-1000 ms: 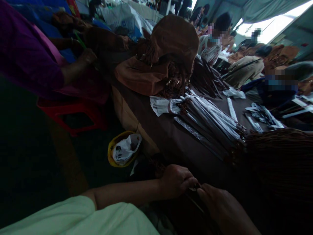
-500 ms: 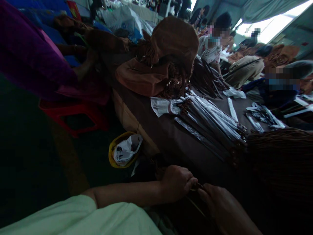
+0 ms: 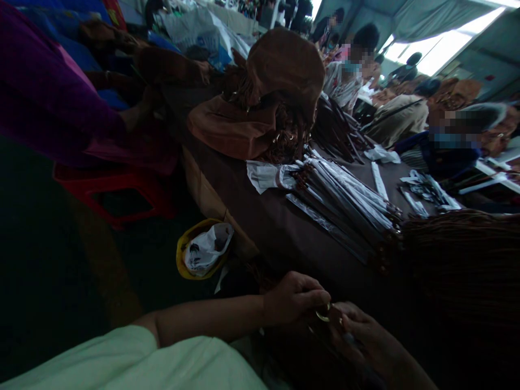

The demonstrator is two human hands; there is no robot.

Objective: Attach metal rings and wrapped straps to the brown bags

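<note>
Left of the brown-covered table (image 3: 260,227), a co-worker's purple sleeve (image 3: 49,81) is hanging above a red plastic stool (image 3: 117,189), and a yellow bin (image 3: 190,260) holding a white plastic bag (image 3: 207,249) is sitting beside the table's near edge. At that edge, the left hand (image 3: 294,298) is curling closed, pinching a small gold-coloured ring (image 3: 323,316). The right hand (image 3: 365,336) is curving just beside the ring, its grip too dark to tell. On the table, brown leather bags (image 3: 260,103) are sitting heaped, with bundled dark straps (image 3: 341,206) lying to their right.
</note>
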